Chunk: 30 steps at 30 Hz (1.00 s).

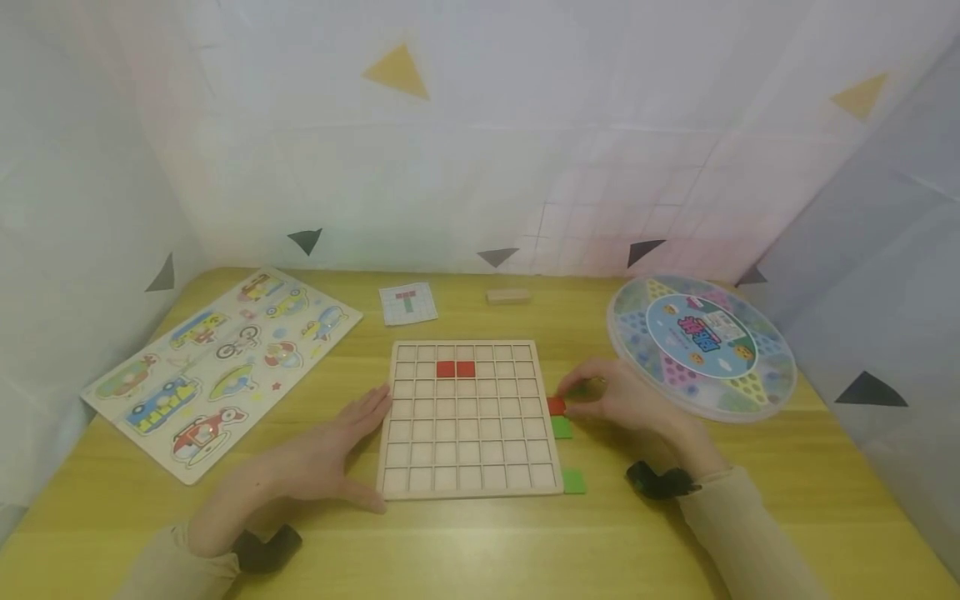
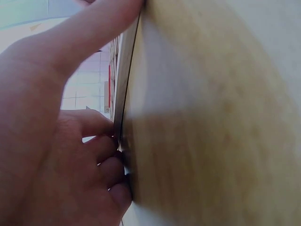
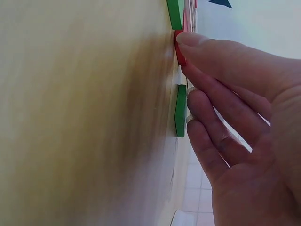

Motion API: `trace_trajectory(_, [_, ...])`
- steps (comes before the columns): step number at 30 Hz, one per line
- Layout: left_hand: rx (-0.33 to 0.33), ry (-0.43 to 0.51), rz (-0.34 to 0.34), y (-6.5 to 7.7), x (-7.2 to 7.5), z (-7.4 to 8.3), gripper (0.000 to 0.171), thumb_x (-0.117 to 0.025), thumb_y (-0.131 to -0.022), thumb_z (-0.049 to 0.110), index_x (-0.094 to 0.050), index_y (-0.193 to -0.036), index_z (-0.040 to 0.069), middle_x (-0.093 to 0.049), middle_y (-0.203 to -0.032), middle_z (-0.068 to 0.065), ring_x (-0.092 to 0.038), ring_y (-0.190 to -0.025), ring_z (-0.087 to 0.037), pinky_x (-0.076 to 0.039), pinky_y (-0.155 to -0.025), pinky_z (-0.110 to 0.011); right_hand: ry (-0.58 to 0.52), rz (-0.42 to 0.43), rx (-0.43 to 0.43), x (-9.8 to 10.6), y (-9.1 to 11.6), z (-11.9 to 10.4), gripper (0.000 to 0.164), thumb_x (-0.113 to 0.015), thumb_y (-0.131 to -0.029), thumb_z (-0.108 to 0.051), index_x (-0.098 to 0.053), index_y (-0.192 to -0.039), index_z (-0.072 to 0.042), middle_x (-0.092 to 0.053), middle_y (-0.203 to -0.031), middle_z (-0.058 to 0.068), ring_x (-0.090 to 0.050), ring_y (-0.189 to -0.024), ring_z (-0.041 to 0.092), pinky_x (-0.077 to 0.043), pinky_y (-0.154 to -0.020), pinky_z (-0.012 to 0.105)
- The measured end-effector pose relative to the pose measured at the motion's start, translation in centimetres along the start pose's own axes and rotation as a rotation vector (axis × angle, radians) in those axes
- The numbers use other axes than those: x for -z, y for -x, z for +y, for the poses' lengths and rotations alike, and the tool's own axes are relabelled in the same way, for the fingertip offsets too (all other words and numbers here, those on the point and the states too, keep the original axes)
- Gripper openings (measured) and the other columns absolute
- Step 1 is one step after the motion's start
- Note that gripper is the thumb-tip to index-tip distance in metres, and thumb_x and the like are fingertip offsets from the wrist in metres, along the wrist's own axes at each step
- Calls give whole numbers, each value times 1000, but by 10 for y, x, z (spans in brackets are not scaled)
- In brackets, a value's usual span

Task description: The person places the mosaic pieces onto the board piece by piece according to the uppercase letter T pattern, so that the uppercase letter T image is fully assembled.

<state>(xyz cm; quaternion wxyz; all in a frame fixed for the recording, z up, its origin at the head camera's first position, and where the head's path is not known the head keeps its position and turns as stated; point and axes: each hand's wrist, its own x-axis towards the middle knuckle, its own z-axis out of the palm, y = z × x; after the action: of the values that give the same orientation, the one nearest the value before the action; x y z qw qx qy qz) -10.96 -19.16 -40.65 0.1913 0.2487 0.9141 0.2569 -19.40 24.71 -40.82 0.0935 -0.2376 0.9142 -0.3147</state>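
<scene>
A wooden grid board (image 1: 468,481) lies flat on the table, with two red square tiles (image 1: 446,369) side by side in its second row. My left hand (image 1: 318,457) spreads against the board's left side, fingers along the edge and thumb at the near left corner. At the right edge, my right hand (image 1: 626,406) pinches another red tile (image 1: 556,406) between thumb and forefinger. Close by in the right wrist view are green tiles (image 3: 180,110). One green tile (image 1: 562,428) touches the board's edge just nearer, and another (image 1: 573,482) lies by the near right corner.
Behind the board are a small pattern card (image 1: 408,304) with a red and green T shape, and a wooden block (image 1: 507,296). A vehicle puzzle board (image 1: 225,367) lies at left. At right sits a round game box (image 1: 701,346). Cloth walls (image 1: 480,158) enclose the table.
</scene>
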Motion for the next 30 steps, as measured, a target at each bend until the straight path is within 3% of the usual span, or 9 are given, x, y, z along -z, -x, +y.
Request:
trace_trajectory(19, [-15,-11,12,1,-1,0,131,-76,-66,73,-11,-162,11,0,-169,-10,-7,-153,-38,-21,-120,-59,37,4,-20,-3,-2,1,29,-86,-78,-34,-73,-104,-32,-72,-106,-17,-65,-111,13,-47,-105,47])
trace_trajectory(30, [-17,-7,17,1,0,2,131,-77,-66,71,-12,-161,10,-1,-169,-11,-8,-153,-41,-19,-120,-59,74,34,21,-3,-1,-2,29,-86,-77,-35,-74,-103,-30,-73,-104,-15,-67,-107,13,-50,-101,44])
